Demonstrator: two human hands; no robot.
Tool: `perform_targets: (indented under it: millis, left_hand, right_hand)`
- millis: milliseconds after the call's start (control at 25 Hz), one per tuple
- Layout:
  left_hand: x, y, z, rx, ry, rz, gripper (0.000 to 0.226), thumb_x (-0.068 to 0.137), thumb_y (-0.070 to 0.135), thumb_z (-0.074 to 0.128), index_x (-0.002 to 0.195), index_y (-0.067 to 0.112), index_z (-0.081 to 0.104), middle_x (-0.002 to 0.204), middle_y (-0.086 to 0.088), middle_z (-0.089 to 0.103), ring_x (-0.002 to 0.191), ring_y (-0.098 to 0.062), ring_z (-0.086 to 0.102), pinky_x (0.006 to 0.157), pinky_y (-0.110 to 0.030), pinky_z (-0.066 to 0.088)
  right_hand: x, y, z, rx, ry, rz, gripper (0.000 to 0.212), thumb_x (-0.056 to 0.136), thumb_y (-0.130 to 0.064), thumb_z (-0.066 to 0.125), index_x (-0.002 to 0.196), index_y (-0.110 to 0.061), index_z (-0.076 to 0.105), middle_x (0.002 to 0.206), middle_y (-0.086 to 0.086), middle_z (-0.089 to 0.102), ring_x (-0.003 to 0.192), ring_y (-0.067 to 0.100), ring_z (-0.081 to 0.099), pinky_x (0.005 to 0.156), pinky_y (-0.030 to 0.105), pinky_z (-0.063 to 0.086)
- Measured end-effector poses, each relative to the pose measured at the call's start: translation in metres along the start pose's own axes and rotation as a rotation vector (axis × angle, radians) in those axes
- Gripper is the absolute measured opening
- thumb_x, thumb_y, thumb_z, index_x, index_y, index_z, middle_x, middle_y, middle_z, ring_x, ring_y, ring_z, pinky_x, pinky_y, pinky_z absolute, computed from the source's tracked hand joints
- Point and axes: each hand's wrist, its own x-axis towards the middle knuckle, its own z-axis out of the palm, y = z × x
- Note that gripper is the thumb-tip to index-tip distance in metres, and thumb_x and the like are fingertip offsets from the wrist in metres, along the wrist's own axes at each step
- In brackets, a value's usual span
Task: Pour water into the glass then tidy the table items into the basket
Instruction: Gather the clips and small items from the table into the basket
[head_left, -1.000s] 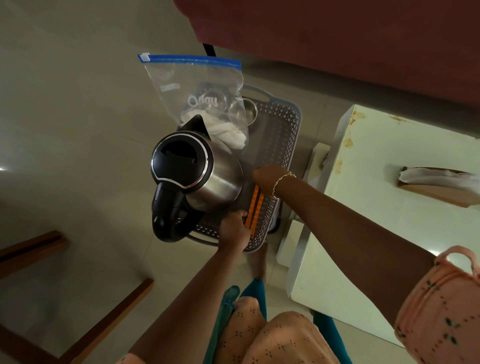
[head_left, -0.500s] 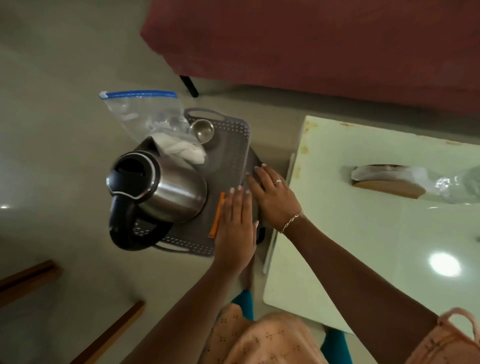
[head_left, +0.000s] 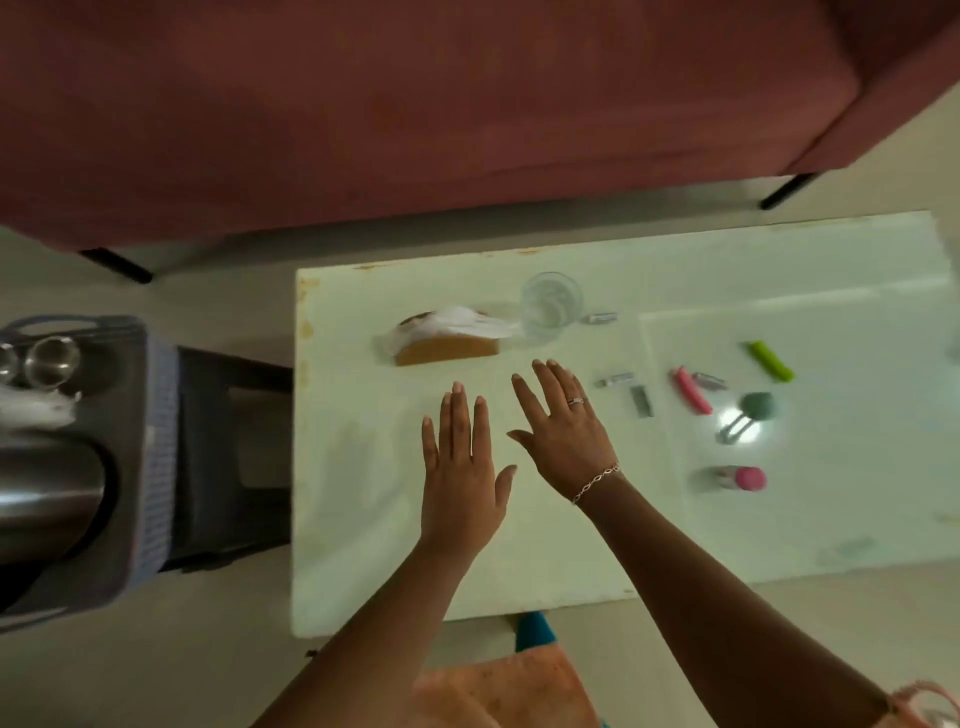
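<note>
My left hand (head_left: 460, 467) and my right hand (head_left: 563, 431) hover flat and empty over the pale table (head_left: 363, 519), fingers spread. A clear glass (head_left: 550, 305) stands at the table's far side, beside a tissue box (head_left: 447, 338). To the right lie a green stick (head_left: 771, 361), a pink stick (head_left: 692, 389), several small silver pieces (head_left: 615, 379), a grey-green tool (head_left: 748, 415) and a pink-capped bottle (head_left: 737, 478). The grey basket (head_left: 150, 441) sits at the left on a dark stool, holding the steel kettle (head_left: 47, 493).
A dark red sofa (head_left: 415, 104) runs along the far side, its black legs on the floor. The basket also holds small steel cups (head_left: 52, 358) and a white tissue bag. A dark stool (head_left: 234, 452) stands between basket and table.
Both hands left the basket's edge and moved right over the table. The view swung right, so the basket and kettle now sit at the left edge and the table items show.
</note>
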Motion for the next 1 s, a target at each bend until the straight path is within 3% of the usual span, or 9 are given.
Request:
perform_targets:
  millis: [200,280,400,560,680,800,880,1000]
  left_hand:
    - [0.026,0.095,0.022,0.047,-0.084,0.195,0.076,0.092,0.046,0.040,0.145,0.008,0.001,0.155,-0.018,-0.004,0.143,-0.032,-0.005,0.116,-0.048,0.000]
    - [0.034,0.120,0.028,0.063,-0.105,0.258,0.074,0.092,0.043,0.042,0.145,0.007,0.006,0.155,-0.019,0.000,0.143,-0.032,-0.002,0.115,-0.048,-0.001]
    - [0.042,0.159,0.042,0.074,-0.160,0.385,0.069,0.090,0.036,0.050,0.142,0.004,0.019,0.152,-0.020,0.017,0.143,-0.033,0.009,0.115,-0.050,-0.001]
    - [0.050,0.200,0.070,0.056,-0.245,0.528,0.065,0.088,0.028,0.054,0.141,0.006,0.023,0.148,-0.016,0.029,0.140,-0.028,0.018,0.117,-0.044,0.003]
    - [0.054,0.227,0.090,0.023,-0.275,0.652,0.056,0.088,0.016,0.055,0.137,0.008,0.031,0.145,-0.016,0.035,0.138,-0.030,0.025,0.116,-0.044,0.009]
    - [0.064,0.249,0.109,0.133,-0.255,0.873,0.044,0.089,0.003,0.046,0.133,0.009,0.038,0.148,-0.013,0.033,0.137,-0.032,0.027,0.114,-0.049,0.019]
    - [0.072,0.254,0.120,0.176,-0.300,0.939,0.044,0.090,-0.001,0.040,0.134,0.008,0.036,0.150,-0.014,0.028,0.138,-0.034,0.024,0.111,-0.050,0.025]
    - [0.075,0.254,0.128,0.164,-0.342,0.956,0.046,0.088,-0.003,0.043,0.132,0.008,0.035,0.139,-0.016,0.041,0.130,-0.033,0.036,0.096,-0.043,0.047]
  right_hand:
    - [-0.051,0.109,-0.019,0.057,0.001,0.214,0.066,0.074,-0.033,0.073,0.127,-0.002,0.049,0.131,0.030,0.049,0.123,0.045,0.045,0.102,0.052,0.035]
    - [-0.066,0.137,-0.021,0.134,-0.010,0.273,0.064,0.080,-0.030,0.067,0.132,-0.002,0.043,0.137,0.029,0.043,0.129,0.045,0.038,0.107,0.051,0.030]
    - [-0.090,0.186,-0.017,0.271,0.021,0.433,0.056,0.083,-0.020,0.064,0.132,-0.002,0.042,0.134,0.026,0.045,0.126,0.042,0.040,0.106,0.048,0.034]
    - [-0.115,0.254,0.003,0.334,-0.052,0.690,0.039,0.087,-0.008,0.054,0.126,-0.006,0.049,0.129,0.018,0.050,0.117,0.039,0.045,0.089,0.043,0.045]
    - [-0.123,0.288,0.021,0.215,-0.214,0.597,0.037,0.086,-0.001,0.051,0.122,-0.009,0.051,0.122,0.013,0.055,0.111,0.036,0.049,0.078,0.042,0.048]
    - [-0.113,0.305,0.041,0.127,-0.306,0.464,0.042,0.083,0.002,0.051,0.124,-0.009,0.050,0.124,0.015,0.054,0.111,0.036,0.049,0.080,0.043,0.050]
    - [-0.102,0.309,0.052,0.108,-0.310,0.429,0.048,0.082,0.004,0.051,0.129,-0.009,0.045,0.136,0.017,0.044,0.121,0.038,0.043,0.088,0.045,0.047]
    - [-0.091,0.314,0.066,0.122,-0.360,0.408,0.056,0.085,0.005,0.045,0.137,-0.012,0.035,0.152,0.015,0.021,0.136,0.037,0.025,0.098,0.049,0.043]
